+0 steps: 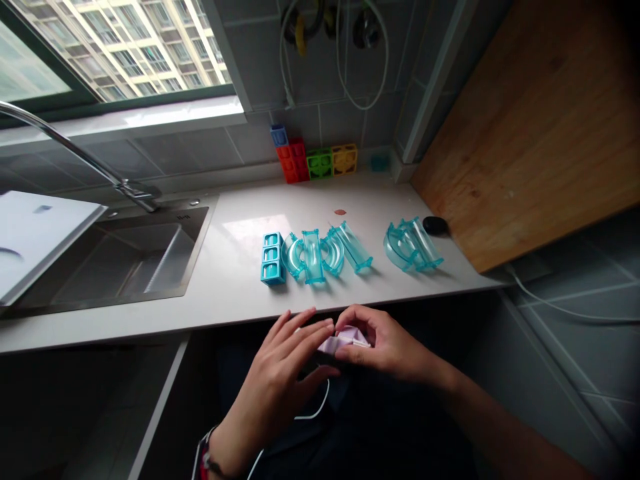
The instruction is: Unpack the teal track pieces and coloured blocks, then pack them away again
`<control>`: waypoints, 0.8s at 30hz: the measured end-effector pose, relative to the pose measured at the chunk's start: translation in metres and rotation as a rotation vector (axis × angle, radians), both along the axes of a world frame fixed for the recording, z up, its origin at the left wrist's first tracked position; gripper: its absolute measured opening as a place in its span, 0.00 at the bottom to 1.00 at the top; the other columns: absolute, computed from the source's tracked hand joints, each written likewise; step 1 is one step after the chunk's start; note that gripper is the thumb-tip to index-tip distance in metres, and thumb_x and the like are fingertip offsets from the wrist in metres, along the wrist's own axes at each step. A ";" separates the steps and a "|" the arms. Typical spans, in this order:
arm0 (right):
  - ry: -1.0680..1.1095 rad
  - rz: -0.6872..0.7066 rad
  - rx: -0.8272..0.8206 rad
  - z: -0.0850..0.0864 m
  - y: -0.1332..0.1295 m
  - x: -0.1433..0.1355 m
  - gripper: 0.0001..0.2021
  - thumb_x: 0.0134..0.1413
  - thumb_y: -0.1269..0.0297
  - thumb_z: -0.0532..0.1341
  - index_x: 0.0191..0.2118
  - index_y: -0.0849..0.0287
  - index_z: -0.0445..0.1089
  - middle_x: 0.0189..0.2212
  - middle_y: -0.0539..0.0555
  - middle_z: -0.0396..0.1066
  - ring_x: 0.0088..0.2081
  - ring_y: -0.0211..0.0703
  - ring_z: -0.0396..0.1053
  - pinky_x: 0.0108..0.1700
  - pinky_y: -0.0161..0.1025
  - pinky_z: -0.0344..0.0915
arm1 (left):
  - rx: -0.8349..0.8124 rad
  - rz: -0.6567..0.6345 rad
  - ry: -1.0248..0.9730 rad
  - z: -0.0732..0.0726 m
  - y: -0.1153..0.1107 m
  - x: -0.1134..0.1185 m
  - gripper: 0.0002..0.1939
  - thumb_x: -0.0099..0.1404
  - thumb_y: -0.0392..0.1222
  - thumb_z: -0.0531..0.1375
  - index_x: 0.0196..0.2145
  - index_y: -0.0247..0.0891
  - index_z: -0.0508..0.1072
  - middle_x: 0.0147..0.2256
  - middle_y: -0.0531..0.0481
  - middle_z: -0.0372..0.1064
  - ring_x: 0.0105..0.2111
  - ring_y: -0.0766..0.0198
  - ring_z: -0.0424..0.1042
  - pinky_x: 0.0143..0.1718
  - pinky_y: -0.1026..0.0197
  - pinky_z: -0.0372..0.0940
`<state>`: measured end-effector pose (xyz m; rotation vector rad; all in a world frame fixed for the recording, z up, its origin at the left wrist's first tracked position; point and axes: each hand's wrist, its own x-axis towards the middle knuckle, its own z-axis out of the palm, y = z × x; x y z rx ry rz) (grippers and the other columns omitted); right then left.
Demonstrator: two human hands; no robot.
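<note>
In front of the counter's edge, my right hand (385,340) is closed, with thumb and fingers pinching a small pale pink thing (354,337). It has creased, angular faces like folded paper or cloth; its exact kind is unclear. Stretched fingers of my left hand (290,367) reach over its left end, with the thumb apart below; whether they touch it is hard to tell. On the counter beyond lie clear teal curved and straight track pieces (313,257), next to a blue three-cell block (272,258). More teal pieces (413,245) lie to the right.
Red blocks (294,162), a green block (320,163) and a yellow block (345,159) stand against the wall. A round black object (435,225) sits near a wooden board (530,133). At left are a sink (193,267), a faucet (135,192) and a white panel (50,233).
</note>
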<state>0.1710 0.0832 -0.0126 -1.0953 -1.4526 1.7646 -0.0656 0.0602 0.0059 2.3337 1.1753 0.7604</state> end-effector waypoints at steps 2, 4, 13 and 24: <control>0.027 -0.018 -0.014 -0.001 -0.001 -0.002 0.19 0.53 0.54 0.73 0.45 0.58 0.71 0.36 0.51 0.71 0.34 0.39 0.66 0.35 0.34 0.62 | -0.101 -0.039 -0.020 -0.006 0.001 0.006 0.26 0.67 0.39 0.67 0.61 0.48 0.71 0.54 0.46 0.78 0.59 0.50 0.72 0.68 0.40 0.56; 0.038 -0.064 -0.014 -0.001 -0.001 -0.001 0.18 0.55 0.53 0.72 0.43 0.58 0.70 0.34 0.50 0.70 0.32 0.37 0.65 0.33 0.33 0.60 | -0.217 -0.003 -0.093 -0.013 0.004 0.010 0.24 0.65 0.42 0.68 0.59 0.48 0.74 0.53 0.46 0.78 0.56 0.50 0.75 0.68 0.40 0.56; 0.103 -0.154 0.145 0.002 0.001 0.006 0.12 0.63 0.56 0.65 0.33 0.59 0.70 0.34 0.53 0.70 0.35 0.41 0.67 0.38 0.37 0.63 | -0.354 -0.007 -0.259 -0.029 -0.006 0.028 0.14 0.70 0.39 0.62 0.52 0.41 0.78 0.42 0.41 0.78 0.43 0.51 0.74 0.50 0.51 0.67; -0.057 0.316 0.540 0.027 0.013 0.020 0.11 0.53 0.65 0.71 0.43 0.57 0.76 0.43 0.56 0.74 0.40 0.44 0.73 0.42 0.37 0.69 | -1.050 -0.200 -0.467 -0.008 -0.011 0.031 0.16 0.72 0.51 0.60 0.44 0.35 0.78 0.39 0.46 0.75 0.42 0.56 0.72 0.45 0.61 0.65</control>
